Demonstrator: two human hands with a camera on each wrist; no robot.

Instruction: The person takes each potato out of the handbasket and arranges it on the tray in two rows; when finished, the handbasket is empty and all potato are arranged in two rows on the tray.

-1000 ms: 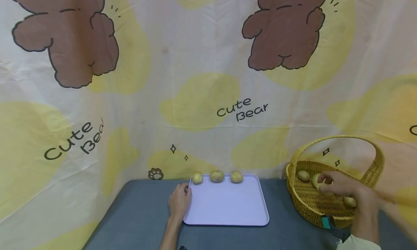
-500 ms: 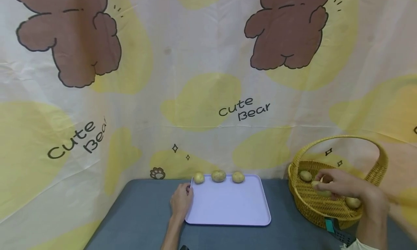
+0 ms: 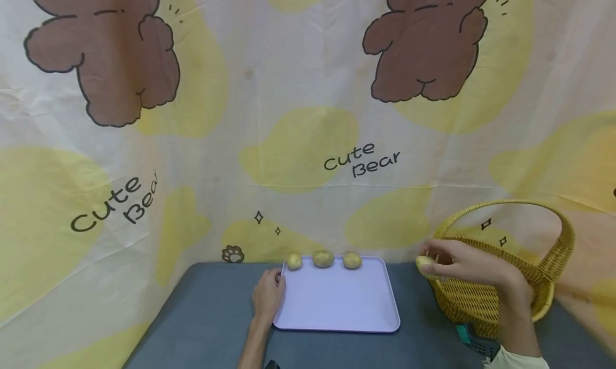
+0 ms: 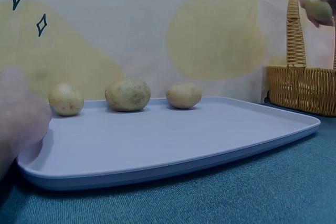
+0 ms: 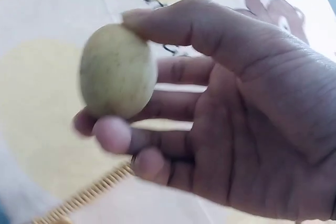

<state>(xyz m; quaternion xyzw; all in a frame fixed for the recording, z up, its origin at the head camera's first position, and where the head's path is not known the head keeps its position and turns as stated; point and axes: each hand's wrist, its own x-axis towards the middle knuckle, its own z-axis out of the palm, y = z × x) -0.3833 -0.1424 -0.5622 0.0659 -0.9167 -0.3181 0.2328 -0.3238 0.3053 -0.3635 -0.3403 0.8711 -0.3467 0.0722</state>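
My right hand (image 3: 467, 263) pinches a potato (image 5: 118, 72) between thumb and fingers, raised at the left rim of a wicker basket (image 3: 452, 307). The right wrist view shows the potato's smooth, pale yellow-green skin held by the fingertips. At the left edge of a pale lilac tray (image 3: 337, 299), my left hand (image 3: 268, 297) grips the rim with curled fingers. Along the tray's far edge sit three potatoes in a row: a left one (image 4: 66, 99), a larger middle one (image 4: 128, 95) and a right one (image 4: 184, 95). My right hand and forearm hide part of the basket's inside.
The basket's tall arched handle (image 3: 510, 202) rises over its opening. A dark blue-grey cloth (image 3: 207, 315) covers the table. Right behind the table hangs a curtain (image 3: 289, 208) printed with bears. A dark strap with a teal part (image 3: 463, 334) is on my right wrist.
My right hand has lifted a potato from inside the basket and moved left with it to the basket's rim. The left hand, tray and three potatoes stay in place.
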